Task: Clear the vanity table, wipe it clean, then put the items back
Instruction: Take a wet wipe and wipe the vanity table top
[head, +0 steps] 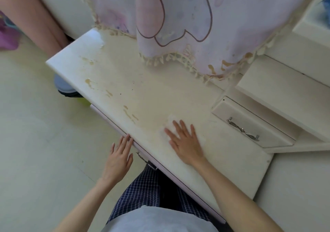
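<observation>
Wipe (169, 123), white and thin, is lying flat on the vanity table (142, 92) near its front edge, and the right hand (185, 142) is pressing it down. That hand's fingers (178, 127) are lying straight and spread, palm down, with only a pale corner of the sheet peeking out past the fingertips. It looks soft and limp, the kind of thing that bunches or tears if dragged by one corner, so I'd say a flat palm over its middle is the right hold. The left hand (118, 157) is resting with relaxed, nearly straight fingers against the tabletop's front lip, gripping nothing. Further out, tan stains (89, 81) are dotting the surface toward the left end. A pink fringed cloth (178, 17) is hanging over the back, and a small drawer (250, 124) with a metal handle is sitting to the right.
</observation>
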A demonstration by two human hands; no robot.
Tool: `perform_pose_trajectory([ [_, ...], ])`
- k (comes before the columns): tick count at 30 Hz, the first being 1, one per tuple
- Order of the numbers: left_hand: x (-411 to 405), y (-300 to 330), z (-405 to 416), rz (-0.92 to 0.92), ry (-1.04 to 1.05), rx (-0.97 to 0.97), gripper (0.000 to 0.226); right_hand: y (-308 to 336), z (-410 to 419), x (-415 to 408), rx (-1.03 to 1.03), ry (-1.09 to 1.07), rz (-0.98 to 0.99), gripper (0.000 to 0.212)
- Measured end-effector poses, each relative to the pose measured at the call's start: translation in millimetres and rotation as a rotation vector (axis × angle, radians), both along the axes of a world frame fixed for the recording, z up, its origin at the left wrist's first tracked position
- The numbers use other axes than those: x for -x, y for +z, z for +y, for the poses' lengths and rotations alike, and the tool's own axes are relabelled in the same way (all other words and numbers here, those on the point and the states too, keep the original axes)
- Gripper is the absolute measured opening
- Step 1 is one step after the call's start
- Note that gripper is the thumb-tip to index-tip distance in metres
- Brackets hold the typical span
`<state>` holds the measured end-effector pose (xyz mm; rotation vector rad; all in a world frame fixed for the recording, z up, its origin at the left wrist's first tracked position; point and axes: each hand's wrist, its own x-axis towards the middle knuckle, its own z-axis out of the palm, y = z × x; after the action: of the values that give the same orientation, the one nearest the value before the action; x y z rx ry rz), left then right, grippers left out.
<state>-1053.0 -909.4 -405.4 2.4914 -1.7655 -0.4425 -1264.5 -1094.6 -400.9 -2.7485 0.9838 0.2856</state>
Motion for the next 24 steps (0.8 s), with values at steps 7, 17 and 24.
perform_pose_trajectory([
  [7, 2.2, -0.6, 0.9, -0.015, 0.016, -0.018, 0.058, -2.5, 47.7, 54.0, 0.008, -0.041, -0.056, 0.05],
  [17, -28.4, 6.8, -0.8, -0.043, -0.029, 0.01, 0.055, -6.1, 45.1, -60.0, 0.035, 0.164, -0.035, 0.048],
  [24, -89.5, 4.1, -28.9, -0.035, 0.002, 0.046, 0.055, -5.0, 35.7, -91.3, 0.029, 0.088, -0.055, 0.049],
])
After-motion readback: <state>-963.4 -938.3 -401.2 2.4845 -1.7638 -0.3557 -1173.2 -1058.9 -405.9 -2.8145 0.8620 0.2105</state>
